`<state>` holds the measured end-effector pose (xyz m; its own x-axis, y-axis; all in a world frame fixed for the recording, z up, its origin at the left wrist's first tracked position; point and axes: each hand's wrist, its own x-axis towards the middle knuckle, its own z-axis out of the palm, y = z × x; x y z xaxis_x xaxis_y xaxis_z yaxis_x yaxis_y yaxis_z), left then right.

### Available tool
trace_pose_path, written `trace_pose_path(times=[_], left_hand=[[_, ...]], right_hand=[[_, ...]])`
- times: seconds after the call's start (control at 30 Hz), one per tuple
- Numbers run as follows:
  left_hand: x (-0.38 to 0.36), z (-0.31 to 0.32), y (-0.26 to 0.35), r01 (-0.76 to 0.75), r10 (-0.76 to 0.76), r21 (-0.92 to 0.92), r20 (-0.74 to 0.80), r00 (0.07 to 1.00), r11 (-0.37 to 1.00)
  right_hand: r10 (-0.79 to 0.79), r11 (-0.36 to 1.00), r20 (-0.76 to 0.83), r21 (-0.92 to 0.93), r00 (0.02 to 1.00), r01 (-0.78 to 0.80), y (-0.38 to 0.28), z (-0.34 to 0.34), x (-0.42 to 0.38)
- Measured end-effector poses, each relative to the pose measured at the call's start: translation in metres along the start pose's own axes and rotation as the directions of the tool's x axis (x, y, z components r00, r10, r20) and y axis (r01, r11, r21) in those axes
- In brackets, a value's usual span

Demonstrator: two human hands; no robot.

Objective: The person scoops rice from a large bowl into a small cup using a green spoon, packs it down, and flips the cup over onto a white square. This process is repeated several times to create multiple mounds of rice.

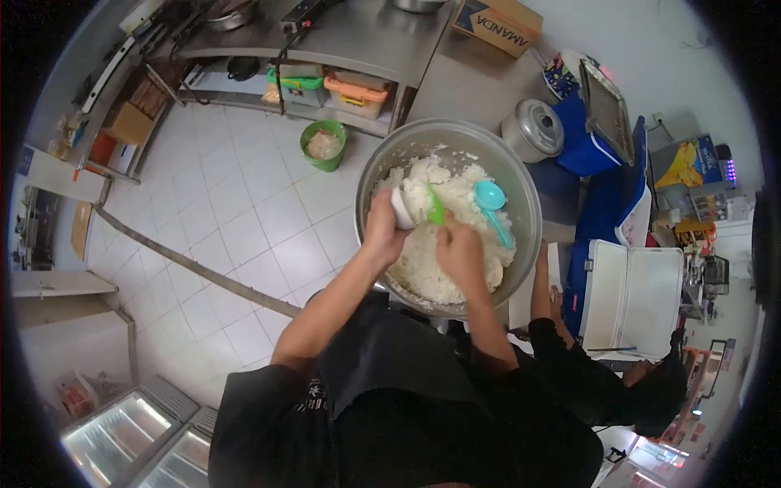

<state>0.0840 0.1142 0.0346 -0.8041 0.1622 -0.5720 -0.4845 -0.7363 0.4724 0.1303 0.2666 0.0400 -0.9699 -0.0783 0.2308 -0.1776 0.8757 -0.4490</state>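
A big round metal pot (529,191) holds a mass of white rice (439,264). Over its left part, my left hand (382,226) is wrapped round a small white bowl (402,209) with rice at its mouth. My right hand (461,248) grips a green spatula (436,205), whose blade is against the rice at the bowl. On the rice at the right lies a turquoise scoop (490,196), touched by neither hand.
A green bucket (329,163) stands on the tiled floor, left of the pot. Behind the pot are a lidded metal pot (533,130) and a cardboard box (498,26). At the right, a co-worker in black (602,386) is near an open white cooler (606,297).
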Motion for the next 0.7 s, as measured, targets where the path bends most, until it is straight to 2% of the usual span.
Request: trace_pose_path(times=[0.03, 0.1, 0.17, 0.33, 0.4, 0.43, 0.5, 0.53, 0.6, 0.63, 0.67, 0.7], left_hand=[[0.010, 0.005, -0.005, 0.000, 0.000, 0.012, 0.014, 1.000, 1.000], [0.033, 0.007, -0.017, 0.071, -0.075, 0.071, 0.049, 0.996, 0.995], [0.065, 0.000, -0.034, 0.097, -0.104, 0.096, 0.074, 0.992, 0.991], [0.055, 0.024, -0.014, 0.185, -0.196, 0.188, 0.043, 0.980, 0.965], [0.054, 0.022, -0.004, 0.155, -0.175, 0.151, 0.126, 0.977, 0.976], [0.065, 0.012, -0.005, 0.160, -0.179, 0.099, 0.238, 0.954, 0.982], [0.075, 0.002, -0.009, 0.163, -0.165, 0.031, 0.281, 0.945, 0.986], [0.073, 0.000, -0.009, 0.175, -0.154, -0.040, 0.319, 0.935, 0.984], [0.068, 0.001, -0.012, 0.187, -0.151, -0.076, 0.342, 0.928, 0.979], [0.065, 0.003, -0.013, 0.200, -0.148, -0.112, 0.360, 0.921, 0.973], [0.061, 0.004, -0.016, 0.202, -0.149, -0.114, 0.359, 0.921, 0.973], [0.056, 0.009, -0.019, 0.187, -0.154, -0.093, 0.285, 0.946, 0.978]], right_hand=[[0.006, 1.000, -0.017, -0.001, 1.000, -0.006, -0.014, 0.000, 0.001], [0.304, 0.929, 0.202, -0.278, 0.931, -0.243, -0.035, 0.000, -0.001], [0.304, 0.928, 0.172, -0.275, 0.937, -0.251, -0.035, 0.008, -0.003], [0.329, 0.914, 0.121, -0.291, 0.936, -0.283, -0.011, -0.002, 0.002], [0.160, 0.981, -0.034, -0.104, 0.986, -0.163, 0.019, -0.019, 0.007], [0.159, 0.981, -0.042, -0.103, 0.986, -0.162, 0.032, -0.028, 0.007], [0.377, 0.903, 0.004, 0.221, 0.926, -0.368, 0.052, -0.042, 0.004], [0.375, 0.904, 0.003, 0.220, 0.927, -0.367, 0.057, -0.043, 0.000], [0.512, 0.653, 0.183, 0.552, 0.840, -0.518, 0.060, -0.043, -0.009], [0.511, 0.655, 0.183, 0.550, 0.840, -0.518, 0.054, -0.041, -0.013], [0.497, 0.695, 0.110, 0.543, 0.861, -0.471, 0.043, -0.033, -0.018], [0.480, 0.733, 0.036, 0.532, 0.877, -0.423, 0.030, -0.026, -0.019]])
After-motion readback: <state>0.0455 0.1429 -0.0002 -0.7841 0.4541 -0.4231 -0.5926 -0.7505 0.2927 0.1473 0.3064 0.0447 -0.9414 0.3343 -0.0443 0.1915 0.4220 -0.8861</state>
